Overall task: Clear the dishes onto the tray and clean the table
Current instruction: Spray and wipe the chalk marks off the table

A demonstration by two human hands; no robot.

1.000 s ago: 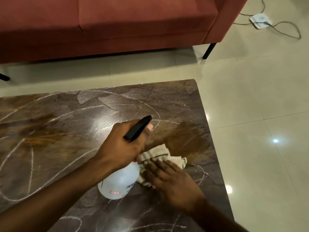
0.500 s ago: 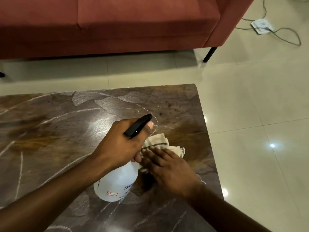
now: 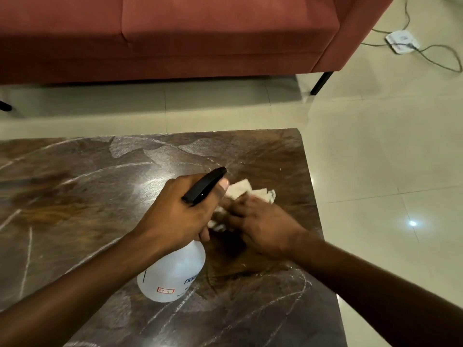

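Gripping the bottle (image 3: pixel 172 274) by its neck, the left hand (image 3: pixel 180 214) holds it tilted at the table's (image 3: pixel 75 196) right half, base toward the person, black nozzle (image 3: pixel 205 186) pointing away and right. The right hand (image 3: pixel 260 226), fingers straight, presses the cloth (image 3: pixel 240 190) onto the table just beside it.

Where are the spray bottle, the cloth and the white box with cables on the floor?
spray bottle (image 3: pixel 172 274), head view, on its white body above the label.
cloth (image 3: pixel 239 190), head view, on the exposed far fold.
white box (image 3: pixel 401 41), head view, on the middle of its top.
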